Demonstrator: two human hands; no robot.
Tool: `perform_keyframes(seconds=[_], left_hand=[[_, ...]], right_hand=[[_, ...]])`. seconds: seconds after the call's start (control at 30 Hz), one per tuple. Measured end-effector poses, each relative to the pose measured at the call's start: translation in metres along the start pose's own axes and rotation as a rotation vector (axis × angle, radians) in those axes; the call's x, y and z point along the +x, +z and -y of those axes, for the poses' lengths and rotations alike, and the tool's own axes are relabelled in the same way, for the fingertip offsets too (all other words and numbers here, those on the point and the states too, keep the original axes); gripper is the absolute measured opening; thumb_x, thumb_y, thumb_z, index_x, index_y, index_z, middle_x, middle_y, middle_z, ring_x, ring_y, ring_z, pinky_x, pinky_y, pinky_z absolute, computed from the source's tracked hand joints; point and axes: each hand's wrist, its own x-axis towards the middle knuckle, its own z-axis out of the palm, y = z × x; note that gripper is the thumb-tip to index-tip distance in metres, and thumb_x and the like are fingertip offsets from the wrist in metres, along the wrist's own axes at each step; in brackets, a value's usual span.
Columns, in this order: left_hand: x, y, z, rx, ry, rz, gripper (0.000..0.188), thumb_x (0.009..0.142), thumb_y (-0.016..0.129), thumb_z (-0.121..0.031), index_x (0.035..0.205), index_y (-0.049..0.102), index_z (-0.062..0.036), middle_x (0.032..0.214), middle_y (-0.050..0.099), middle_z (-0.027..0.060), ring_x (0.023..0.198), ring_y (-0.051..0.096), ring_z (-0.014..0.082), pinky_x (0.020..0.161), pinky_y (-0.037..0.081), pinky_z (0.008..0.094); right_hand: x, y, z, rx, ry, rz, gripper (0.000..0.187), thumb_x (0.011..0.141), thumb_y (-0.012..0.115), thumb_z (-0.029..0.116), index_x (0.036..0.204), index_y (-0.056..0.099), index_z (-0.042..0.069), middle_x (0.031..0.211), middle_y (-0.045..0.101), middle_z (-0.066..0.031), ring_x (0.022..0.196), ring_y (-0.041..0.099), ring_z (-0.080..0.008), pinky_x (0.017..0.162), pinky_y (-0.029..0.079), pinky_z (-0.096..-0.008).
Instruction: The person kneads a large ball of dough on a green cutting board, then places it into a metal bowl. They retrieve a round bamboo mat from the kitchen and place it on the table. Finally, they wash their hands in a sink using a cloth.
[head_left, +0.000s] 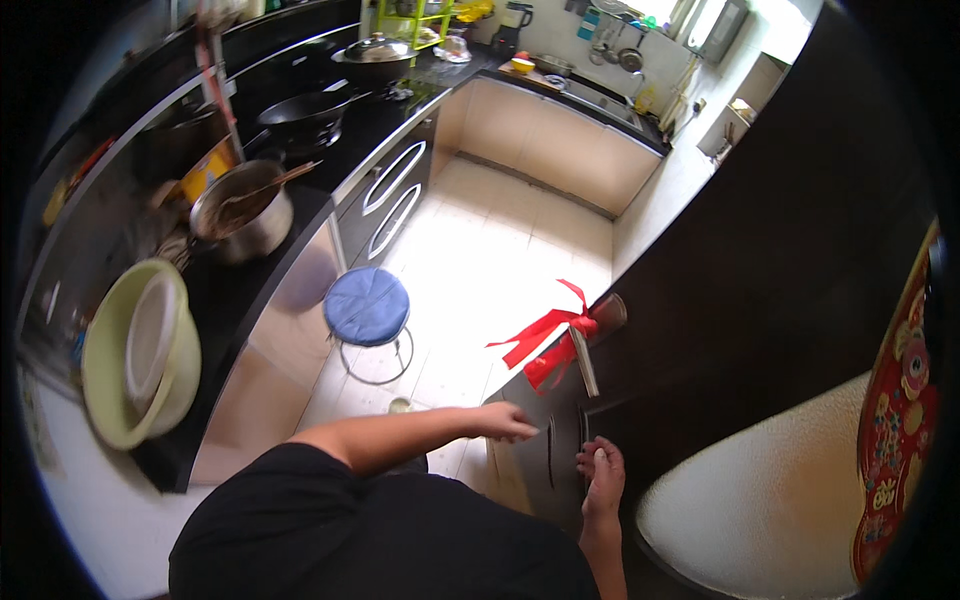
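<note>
My left hand (508, 421) reaches across to the right with its fingers closed. A small pale spot shows at its fingertips, too small to name. Just beyond them, a dark slit-like handle (550, 452) runs down a grey-brown panel. My right hand (603, 474) is raised beside that panel's edge, fingers loosely bent and the thumb apart from them; I see nothing in it. Whether its fingertips touch the edge, I cannot tell. Above both hands, red ribbon (550, 345) is tied round a metal door handle (584, 362) on a large dark door (720, 290).
A round blue stool (367, 306) stands on the tiled floor ahead. Along the left, the black counter (300, 180) carries a green basin (185, 385), a steel pot (243, 212) and a wok (300, 110). A frosted panel (750, 500) and red decoration (893, 430) are at right.
</note>
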Motion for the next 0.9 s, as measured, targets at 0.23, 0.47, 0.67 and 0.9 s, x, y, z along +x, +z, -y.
perform_keyframes(seconds=[0.23, 0.47, 0.67, 0.9], left_hand=[[0.029, -0.164, 0.093, -0.270, -0.356, -0.263, 0.037, 0.084, 0.052, -0.037, 0.108, 0.053, -0.0085, 0.103, 0.059, 0.0059, 0.085, 0.056, 0.0171, 0.068, 0.045, 0.0308], [0.093, -0.296, 0.069, -0.300, -0.315, -0.263, 0.034, 0.083, 0.053, -0.036, 0.103, 0.053, -0.0082, 0.094, 0.059, 0.0036, 0.078, 0.052, 0.0138, 0.064, 0.043, 0.0285], [0.188, -0.341, 0.016, -0.231, -0.295, -0.025, 0.035, 0.087, 0.048, -0.034, 0.110, 0.052, -0.0081, 0.104, 0.058, 0.0067, 0.090, 0.054, 0.0168, 0.076, 0.043, 0.0326], [0.312, -0.332, -0.071, -0.033, -0.210, 0.292, 0.035, 0.087, 0.049, -0.035, 0.110, 0.052, -0.0086, 0.105, 0.058, 0.0065, 0.092, 0.054, 0.0175, 0.076, 0.043, 0.0313]], right_hand=[[0.138, 0.027, 0.032, -0.730, -0.441, -0.325, 0.039, 0.083, 0.052, 0.013, 0.118, 0.042, -0.002, 0.103, 0.053, -0.0154, 0.091, 0.053, -0.0219, 0.084, 0.041, -0.0305], [0.203, 0.010, 0.046, -0.798, -0.172, -0.816, 0.028, 0.089, 0.048, 0.024, 0.079, 0.055, -0.001, 0.059, 0.050, -0.0122, 0.054, 0.047, -0.0227, 0.052, 0.039, -0.0326], [0.232, 0.004, 0.025, -0.729, -0.092, -1.138, 0.033, 0.090, 0.046, 0.026, 0.074, 0.053, -0.003, 0.062, 0.050, -0.0148, 0.056, 0.047, -0.0269, 0.054, 0.039, -0.0345], [0.245, 0.013, -0.004, -0.694, -0.120, -1.399, 0.027, 0.088, 0.045, 0.015, 0.073, 0.051, -0.006, 0.068, 0.052, -0.0193, 0.064, 0.050, -0.0333, 0.058, 0.040, -0.0372]])
